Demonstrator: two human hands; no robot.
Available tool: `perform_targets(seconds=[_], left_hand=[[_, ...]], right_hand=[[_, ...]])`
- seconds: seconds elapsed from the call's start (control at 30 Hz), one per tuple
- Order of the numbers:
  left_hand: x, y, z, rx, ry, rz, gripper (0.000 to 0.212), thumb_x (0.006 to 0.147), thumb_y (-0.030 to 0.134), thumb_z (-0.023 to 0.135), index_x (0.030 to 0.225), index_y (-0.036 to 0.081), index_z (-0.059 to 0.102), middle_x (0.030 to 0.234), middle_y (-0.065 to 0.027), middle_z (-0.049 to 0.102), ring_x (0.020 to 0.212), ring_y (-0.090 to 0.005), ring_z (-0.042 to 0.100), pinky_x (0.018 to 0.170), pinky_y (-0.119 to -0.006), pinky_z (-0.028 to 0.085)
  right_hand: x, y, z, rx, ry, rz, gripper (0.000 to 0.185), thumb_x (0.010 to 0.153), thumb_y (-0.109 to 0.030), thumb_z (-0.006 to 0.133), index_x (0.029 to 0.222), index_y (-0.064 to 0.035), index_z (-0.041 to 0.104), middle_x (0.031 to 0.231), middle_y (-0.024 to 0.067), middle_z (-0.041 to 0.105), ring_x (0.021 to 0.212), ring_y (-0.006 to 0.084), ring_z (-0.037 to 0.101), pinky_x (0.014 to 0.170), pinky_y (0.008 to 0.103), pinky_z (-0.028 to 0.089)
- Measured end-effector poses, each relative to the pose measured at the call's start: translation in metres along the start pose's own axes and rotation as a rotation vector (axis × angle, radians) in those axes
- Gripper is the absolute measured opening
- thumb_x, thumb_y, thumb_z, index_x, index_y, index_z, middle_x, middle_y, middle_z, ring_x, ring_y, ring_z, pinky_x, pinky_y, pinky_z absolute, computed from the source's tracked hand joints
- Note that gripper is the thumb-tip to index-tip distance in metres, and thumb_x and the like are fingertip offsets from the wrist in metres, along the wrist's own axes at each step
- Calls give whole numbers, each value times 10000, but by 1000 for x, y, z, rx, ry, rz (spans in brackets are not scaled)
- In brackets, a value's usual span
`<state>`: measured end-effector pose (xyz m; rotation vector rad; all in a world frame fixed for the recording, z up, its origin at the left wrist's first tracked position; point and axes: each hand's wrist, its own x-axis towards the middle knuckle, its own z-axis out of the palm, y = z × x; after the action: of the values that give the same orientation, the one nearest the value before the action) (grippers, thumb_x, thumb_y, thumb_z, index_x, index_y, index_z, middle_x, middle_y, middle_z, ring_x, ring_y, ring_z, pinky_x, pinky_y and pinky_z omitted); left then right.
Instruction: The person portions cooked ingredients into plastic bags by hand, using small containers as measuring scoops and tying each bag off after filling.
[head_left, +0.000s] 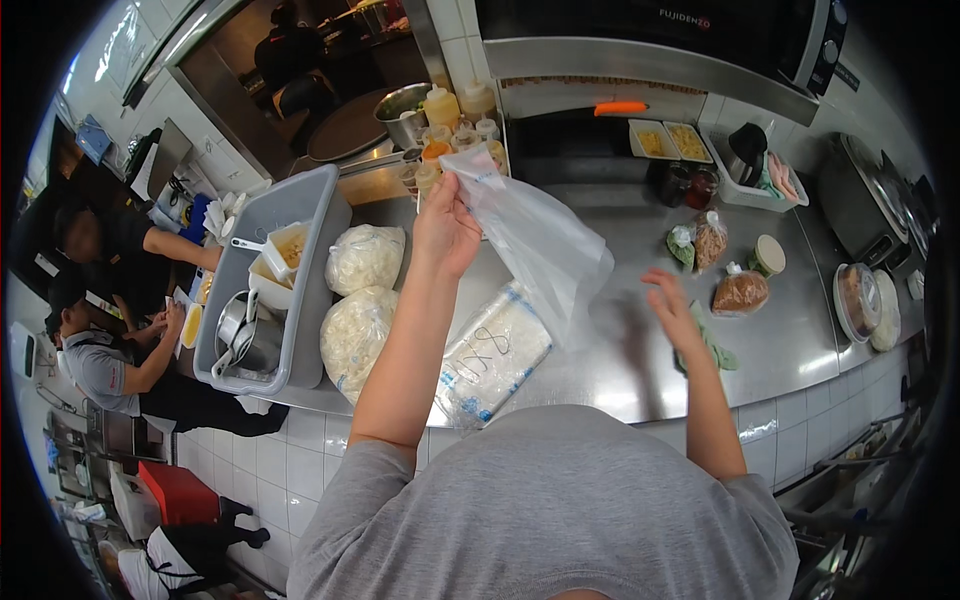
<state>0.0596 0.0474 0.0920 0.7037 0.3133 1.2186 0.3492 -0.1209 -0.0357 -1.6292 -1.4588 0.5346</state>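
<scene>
My left hand (448, 229) is raised over the steel counter, its fingers closed on the top edge of a clear plastic bag (551, 251). The bag hangs loose towards the right and looks flat, with nothing seen in it. Below it lies a flat pack of plastic bags (495, 356) bearing large handwritten marks. My right hand (670, 304) is in the air to the right of the bag, fingers apart, holding nothing. A green cloth (712, 345) lies partly behind that wrist. Two full bags of white shredded food (365, 259) stand left of my left forearm.
At left stands a grey tub (315, 217) with pots and containers. Squeeze bottles (441, 109) stand at the back. Small food bags (740, 292), a round tub (767, 255), a white basket (787, 199) and a rice cooker (855, 195) are at right. Several people are at left and beyond the opening.
</scene>
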Motion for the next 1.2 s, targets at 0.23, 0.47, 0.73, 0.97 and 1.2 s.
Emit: perform_targets(seconds=[0.23, 0.47, 0.73, 0.97, 1.2], left_hand=[[-10, -5, -15, 61, 116, 25, 316, 960, 226, 395, 1211, 36, 424, 1190, -81, 539, 1087, -220, 523, 926, -353, 420], [-53, -27, -6, 714, 105, 422, 260, 927, 257, 482, 1121, 92, 432, 999, -32, 521, 893, -143, 533, 781, -281, 423], [-76, -71, 20, 1016, -538, -189, 331, 778, 121, 682, 655, 77, 378, 668, 51, 376, 627, -65, 345, 515, -230, 294], [-66, -49, -14, 1420, -305, 244, 204, 681, -58, 565, 680, 38, 385, 687, -86, 415, 586, -219, 429, 532, -317, 363], [-69, -43, 0, 1741, -496, 400, 241, 690, -49, 551, 883, 93, 577, 973, -56, 501, 726, -228, 567, 614, -339, 478]], right_hand=[[19, -70, 58, 885, -222, 236, 189, 872, -229, 596, 922, -47, 593, 885, 18, 572, 843, 99, 533, 770, 239, 418], [11, -78, 38, 820, -29, 279, 94, 845, -148, 629, 855, -62, 592, 747, -35, 559, 676, 50, 488, 618, 199, 385], [-4, -108, 47, 705, -356, 107, 163, 721, -44, 711, 867, -41, 640, 890, -6, 623, 863, 82, 555, 775, 237, 449], [36, -66, -4, 369, 99, -20, 307, 669, 15, 623, 627, -93, 339, 635, -45, 324, 608, 72, 296, 538, 226, 259], [100, -45, -30, 79, -162, -66, 258, 621, 30, 578, 655, -43, 332, 630, 15, 349, 600, 131, 337, 538, 263, 301]])
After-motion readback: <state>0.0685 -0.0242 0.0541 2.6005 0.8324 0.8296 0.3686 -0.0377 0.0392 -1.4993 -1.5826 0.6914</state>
